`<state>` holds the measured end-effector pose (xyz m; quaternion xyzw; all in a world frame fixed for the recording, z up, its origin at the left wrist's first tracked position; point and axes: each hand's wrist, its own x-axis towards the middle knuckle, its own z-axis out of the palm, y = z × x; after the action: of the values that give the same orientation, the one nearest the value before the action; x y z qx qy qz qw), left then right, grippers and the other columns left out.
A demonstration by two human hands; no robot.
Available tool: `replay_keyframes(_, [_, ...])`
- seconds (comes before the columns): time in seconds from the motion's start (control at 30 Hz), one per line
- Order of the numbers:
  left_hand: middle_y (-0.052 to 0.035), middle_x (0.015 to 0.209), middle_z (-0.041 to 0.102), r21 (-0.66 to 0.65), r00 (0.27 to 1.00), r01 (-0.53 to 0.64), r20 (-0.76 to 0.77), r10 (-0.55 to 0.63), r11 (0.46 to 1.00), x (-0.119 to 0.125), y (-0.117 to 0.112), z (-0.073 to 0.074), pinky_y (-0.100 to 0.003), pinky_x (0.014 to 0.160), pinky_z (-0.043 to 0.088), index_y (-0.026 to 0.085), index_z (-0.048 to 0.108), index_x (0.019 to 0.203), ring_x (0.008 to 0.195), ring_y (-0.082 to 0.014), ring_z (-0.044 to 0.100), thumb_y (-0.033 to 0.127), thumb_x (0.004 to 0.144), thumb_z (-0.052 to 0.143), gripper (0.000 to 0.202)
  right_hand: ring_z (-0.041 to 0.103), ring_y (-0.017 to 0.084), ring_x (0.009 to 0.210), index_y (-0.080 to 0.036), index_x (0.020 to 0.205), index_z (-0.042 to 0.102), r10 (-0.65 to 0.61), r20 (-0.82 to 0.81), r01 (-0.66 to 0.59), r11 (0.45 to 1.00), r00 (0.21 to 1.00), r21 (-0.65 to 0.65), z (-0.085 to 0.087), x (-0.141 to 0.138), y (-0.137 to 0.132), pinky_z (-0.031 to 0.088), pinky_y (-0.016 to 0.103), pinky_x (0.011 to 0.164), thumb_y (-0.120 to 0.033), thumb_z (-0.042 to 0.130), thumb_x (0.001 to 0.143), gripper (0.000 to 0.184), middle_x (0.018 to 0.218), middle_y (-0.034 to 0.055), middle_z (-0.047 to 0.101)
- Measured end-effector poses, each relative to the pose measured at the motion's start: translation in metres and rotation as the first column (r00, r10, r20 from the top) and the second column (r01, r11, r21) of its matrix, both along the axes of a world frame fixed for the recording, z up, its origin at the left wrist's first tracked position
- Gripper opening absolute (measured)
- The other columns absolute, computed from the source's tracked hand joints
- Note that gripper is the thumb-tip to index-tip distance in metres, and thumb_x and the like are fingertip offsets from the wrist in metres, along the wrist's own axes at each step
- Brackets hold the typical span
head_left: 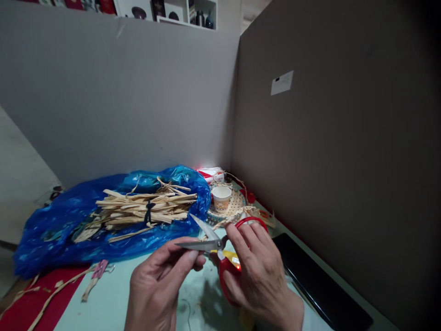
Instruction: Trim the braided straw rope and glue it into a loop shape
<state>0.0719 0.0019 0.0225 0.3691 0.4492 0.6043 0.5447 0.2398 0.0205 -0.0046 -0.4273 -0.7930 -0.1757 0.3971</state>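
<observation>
My right hand [257,264] grips red-handled scissors [210,241], fingers through the loops. The blades are spread and point left. My left hand [163,280] is closed in a pinch, thumb and forefinger at the lower blade. A small pale bit shows behind the blades near its fingertips; what the fingers hold is mostly hidden. Beyond the hands, a bundle of dry, straw-coloured strips [138,208], tied with a dark band, lies on a blue plastic bag [113,250]. Below the scissors lies a yellow object [229,257], partly covered.
A paper cup [221,198] stands on a woven straw piece [237,202] near the corner. To the right lies a long black object [320,280]. A pink binder clip [99,270] grips a strip at left. Grey partitions [155,101] rise behind and right.
</observation>
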Motion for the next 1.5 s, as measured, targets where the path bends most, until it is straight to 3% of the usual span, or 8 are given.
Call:
replay_keyframes(0.13, [-0.0016,0.083,0.076,0.028,0.998,0.059,0.015,-0.059,0.998,0.003,0.004,0.008,-0.018,0.067,0.052,0.018,0.076,0.083,0.074,-0.0130,0.064,0.023,0.069,0.080,0.015,0.045,0.028,0.081,-0.005,0.122,0.049,-0.030,-0.010,0.031,0.999,0.999,0.042,0.002,0.003,0.001,0.046,0.044,0.070,-0.017,0.053,0.074,0.050,0.091,0.0137,0.056])
replay_keyframes(0.27, [0.0034,0.066,0.071,0.068,0.996,0.075,0.048,-0.078,0.995,0.007,0.009,0.016,-0.013,0.061,0.051,0.019,0.068,0.082,0.063,-0.0090,0.063,0.018,0.068,0.082,0.019,0.045,0.027,0.079,-0.004,0.117,0.052,-0.046,-0.039,0.048,0.997,0.998,0.068,0.006,0.003,0.000,0.047,0.044,0.067,-0.016,0.052,0.071,0.047,0.088,0.0145,0.057])
replay_keyframes(0.37, [0.0046,0.073,0.074,0.139,0.994,0.025,0.100,-0.039,0.990,0.010,0.012,0.021,-0.014,0.065,0.053,0.021,0.060,0.085,0.068,-0.0092,0.068,0.014,0.064,0.084,0.033,0.045,0.027,0.078,-0.005,0.114,0.053,-0.063,-0.056,0.067,0.995,0.996,0.080,0.007,0.001,-0.001,0.047,0.044,0.067,-0.017,0.051,0.071,0.044,0.086,0.0137,0.057])
replay_keyframes(0.53, [0.0041,0.077,0.076,0.267,0.995,-0.015,0.095,-0.011,0.964,0.017,0.012,0.026,-0.017,0.073,0.056,0.021,0.056,0.084,0.074,-0.0107,0.071,0.013,0.067,0.081,0.031,0.046,0.027,0.079,-0.006,0.121,0.050,-0.099,-0.091,0.107,0.990,0.991,0.089,0.008,-0.002,-0.002,0.047,0.044,0.068,-0.019,0.049,0.075,0.048,0.087,0.0133,0.057])
replay_keyframes(0.77, [0.0070,0.074,0.068,0.355,0.987,-0.138,-0.028,0.158,0.925,0.020,0.009,0.023,-0.012,0.067,0.053,0.024,0.056,0.082,0.073,-0.0091,0.066,0.011,0.067,0.079,0.031,0.047,0.027,0.077,-0.006,0.122,0.051,-0.115,-0.130,0.132,0.983,0.985,0.127,0.010,-0.004,-0.003,0.046,0.041,0.067,-0.019,0.049,0.076,0.047,0.086,0.0127,0.058])
replay_keyframes(0.97, [0.0057,0.076,0.073,0.372,0.989,-0.123,-0.032,0.146,0.920,0.021,0.008,0.025,-0.019,0.070,0.055,0.025,0.053,0.081,0.074,-0.0122,0.067,0.011,0.068,0.077,0.030,0.050,0.025,0.073,-0.006,0.123,0.052,-0.108,-0.132,0.126,0.984,0.985,0.130,0.009,-0.004,-0.003,0.045,0.038,0.064,-0.022,0.046,0.081,0.045,0.082,0.0110,0.060])
replay_keyframes(1.2, [0.0075,0.076,0.075,0.377,0.991,-0.112,-0.025,0.131,0.919,0.018,0.005,0.029,-0.016,0.074,0.054,0.024,0.052,0.077,0.075,-0.0095,0.069,0.009,0.070,0.075,0.029,0.054,0.023,0.071,-0.007,0.118,0.055,-0.080,-0.142,0.098,0.987,0.987,0.124,0.006,-0.003,-0.003,0.045,0.034,0.063,-0.022,0.044,0.083,0.040,0.080,0.0104,0.062])
replay_keyframes(1.5, [0.0068,0.073,0.076,0.388,0.991,-0.128,0.012,0.133,0.913,0.019,0.014,0.028,-0.019,0.075,0.055,0.023,0.051,0.076,0.073,-0.0101,0.071,0.008,0.068,0.076,0.031,0.055,0.021,0.066,-0.010,0.106,0.060,-0.063,-0.189,0.078,0.994,0.980,0.077,0.004,-0.004,-0.002,0.044,0.031,0.060,-0.017,0.045,0.081,0.030,0.074,0.0078,0.061])
